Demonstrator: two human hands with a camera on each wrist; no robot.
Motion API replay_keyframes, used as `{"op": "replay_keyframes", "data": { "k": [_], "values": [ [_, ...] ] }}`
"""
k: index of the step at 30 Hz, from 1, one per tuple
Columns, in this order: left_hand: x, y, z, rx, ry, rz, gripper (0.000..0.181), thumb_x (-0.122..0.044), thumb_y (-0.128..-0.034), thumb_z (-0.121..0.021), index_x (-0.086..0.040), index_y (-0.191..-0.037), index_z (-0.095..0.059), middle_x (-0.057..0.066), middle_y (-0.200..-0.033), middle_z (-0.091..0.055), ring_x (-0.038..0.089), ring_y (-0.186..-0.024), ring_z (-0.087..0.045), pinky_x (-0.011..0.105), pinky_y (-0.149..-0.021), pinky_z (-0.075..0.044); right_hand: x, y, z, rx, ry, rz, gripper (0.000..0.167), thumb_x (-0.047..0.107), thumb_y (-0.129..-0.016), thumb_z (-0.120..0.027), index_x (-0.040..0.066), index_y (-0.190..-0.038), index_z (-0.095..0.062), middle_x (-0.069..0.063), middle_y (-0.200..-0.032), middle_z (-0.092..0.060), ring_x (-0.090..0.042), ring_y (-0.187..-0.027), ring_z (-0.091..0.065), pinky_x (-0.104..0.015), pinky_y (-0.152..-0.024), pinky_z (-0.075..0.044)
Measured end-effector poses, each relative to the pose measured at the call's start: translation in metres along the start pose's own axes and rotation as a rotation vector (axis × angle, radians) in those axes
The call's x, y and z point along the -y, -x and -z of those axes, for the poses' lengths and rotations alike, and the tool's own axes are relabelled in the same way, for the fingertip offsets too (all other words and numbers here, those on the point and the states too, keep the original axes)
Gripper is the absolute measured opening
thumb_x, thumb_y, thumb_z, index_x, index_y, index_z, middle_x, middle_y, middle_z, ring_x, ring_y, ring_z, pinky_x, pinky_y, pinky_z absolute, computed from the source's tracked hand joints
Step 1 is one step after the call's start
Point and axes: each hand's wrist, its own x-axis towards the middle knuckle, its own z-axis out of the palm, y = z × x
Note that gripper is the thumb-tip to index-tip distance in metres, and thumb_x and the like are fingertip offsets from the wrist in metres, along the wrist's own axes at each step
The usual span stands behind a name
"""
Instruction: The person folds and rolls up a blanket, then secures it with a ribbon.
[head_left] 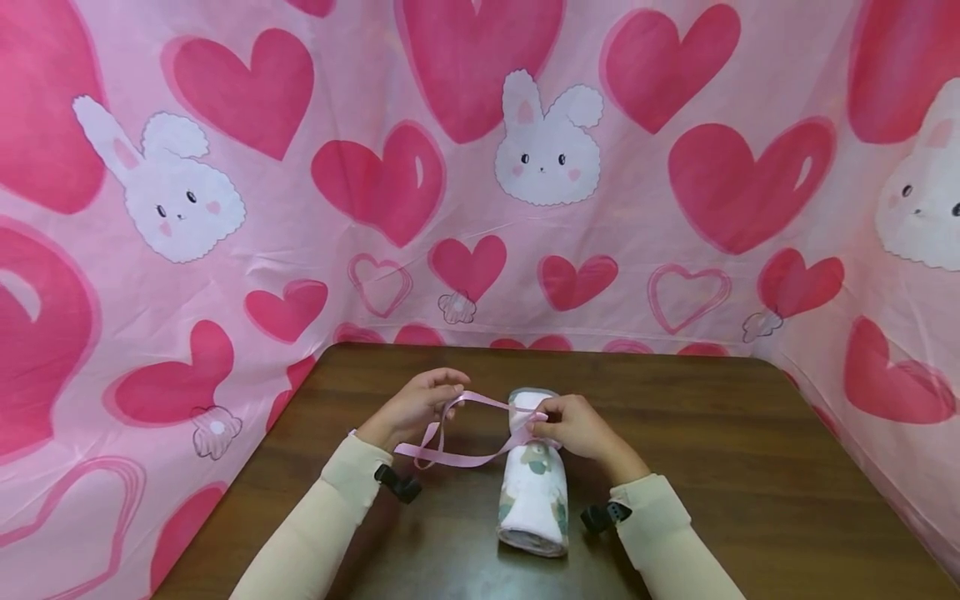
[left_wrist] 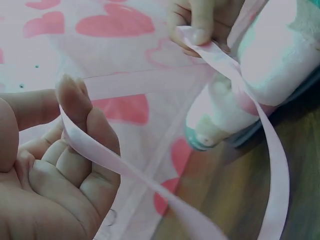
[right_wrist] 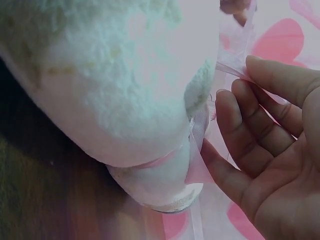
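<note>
A rolled white towel with green and brown printed figures lies lengthwise on the table. A pink ribbon goes round its narrowed middle, and its loose lengths stretch out to the left. My left hand, left of the roll, pinches one length of ribbon at the fingertips. Over the tied part, my right hand pinches the ribbon between thumb and fingers close to the towel. In the right wrist view the ribbon crosses the roll's waist beside the right hand.
The brown wooden table extends on both sides of the roll. A pink cloth printed with hearts and rabbits hangs behind and beside it. Each wrist wears a small black camera, the left one near the table surface.
</note>
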Motion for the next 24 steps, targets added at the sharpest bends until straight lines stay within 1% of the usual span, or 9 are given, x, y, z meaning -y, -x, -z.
{"op": "replay_keyframes", "data": {
  "k": [1,4,6,11,15,17,21,22,24],
  "values": [
    [-0.003,0.004,0.002,0.001,0.014,0.002,0.020,-0.007,-0.0996,-0.053,0.002,-0.118,-0.054,0.008,-0.083,-0.059,0.015,-0.063,-0.054,0.028,-0.063,-0.048,0.001,0.000,0.000,0.004,-0.003,0.000,0.012,0.017,-0.087,-0.074,0.019,-0.077,-0.067,0.003,-0.069,-0.055,-0.017,-0.068,-0.051,-0.029,-0.053,-0.045],
    [-0.013,0.016,0.007,0.010,0.012,-0.009,0.020,-0.008,-0.0994,-0.054,0.001,-0.117,-0.054,0.009,-0.084,-0.061,0.017,-0.062,-0.056,0.030,-0.063,-0.050,0.003,0.000,-0.001,0.011,-0.009,-0.001,0.012,0.019,-0.087,-0.073,0.019,-0.077,-0.067,0.002,-0.069,-0.055,-0.018,-0.069,-0.051,-0.029,-0.053,-0.045],
    [-0.022,0.024,0.011,0.018,-0.009,-0.030,0.019,-0.009,-0.0995,-0.054,0.000,-0.117,-0.055,0.009,-0.085,-0.062,0.017,-0.064,-0.058,0.031,-0.064,-0.052,0.005,0.000,-0.001,0.010,-0.007,-0.012,0.012,0.019,-0.087,-0.073,0.019,-0.078,-0.067,0.002,-0.070,-0.055,-0.019,-0.069,-0.051,-0.030,-0.053,-0.045],
    [-0.044,0.044,0.023,0.043,-0.053,-0.092,0.015,-0.007,-0.0998,-0.053,-0.007,-0.113,-0.059,0.009,-0.085,-0.065,0.017,-0.066,-0.062,0.031,-0.065,-0.054,0.008,0.000,0.000,0.008,-0.001,-0.038,0.011,0.021,-0.088,-0.073,0.019,-0.078,-0.067,0.001,-0.072,-0.056,-0.020,-0.072,-0.051,-0.031,-0.054,-0.046],
    [-0.063,0.057,0.028,0.060,-0.099,-0.139,0.015,-0.007,-0.1000,-0.053,-0.006,-0.113,-0.060,0.010,-0.088,-0.068,0.020,-0.069,-0.065,0.028,-0.063,-0.052,0.007,0.000,0.000,0.002,0.002,-0.036,0.011,0.021,-0.088,-0.073,0.019,-0.078,-0.067,0.001,-0.071,-0.056,-0.019,-0.071,-0.051,-0.030,-0.055,-0.045],
    [-0.071,0.061,0.029,0.067,-0.117,-0.159,0.016,-0.007,-0.0995,-0.054,-0.005,-0.114,-0.061,0.010,-0.089,-0.068,0.022,-0.074,-0.067,0.029,-0.065,-0.052,0.005,0.000,0.000,-0.006,0.005,-0.033,0.012,0.021,-0.088,-0.073,0.019,-0.078,-0.067,0.002,-0.070,-0.056,-0.018,-0.070,-0.051,-0.030,-0.055,-0.044],
    [-0.088,0.066,0.026,0.139,-0.140,-0.236,0.021,-0.003,-0.0985,-0.054,0.000,-0.118,-0.062,0.012,-0.097,-0.068,0.029,-0.085,-0.069,0.039,-0.080,-0.054,0.001,0.002,-0.002,-0.017,-0.002,-0.038,0.013,0.023,-0.088,-0.074,0.019,-0.077,-0.067,0.002,-0.069,-0.056,-0.018,-0.068,-0.050,-0.029,-0.054,-0.043],
    [-0.092,0.067,0.024,0.162,-0.141,-0.254,0.023,-0.003,-0.0984,-0.053,0.000,-0.119,-0.062,0.013,-0.099,-0.067,0.031,-0.088,-0.068,0.043,-0.085,-0.052,0.000,0.002,-0.003,-0.017,-0.005,-0.039,0.013,0.024,-0.088,-0.074,0.019,-0.077,-0.067,0.001,-0.069,-0.056,-0.018,-0.068,-0.050,-0.029,-0.054,-0.043],
    [-0.101,0.071,0.018,0.216,-0.155,-0.298,0.026,-0.001,-0.0982,-0.052,0.000,-0.122,-0.062,0.015,-0.105,-0.066,0.034,-0.093,-0.067,0.048,-0.091,-0.049,-0.001,0.003,-0.004,-0.015,-0.014,-0.044,0.014,0.024,-0.088,-0.074,0.019,-0.076,-0.067,0.001,-0.068,-0.056,-0.018,-0.067,-0.050,-0.029,-0.054,-0.042]
  ]
}}
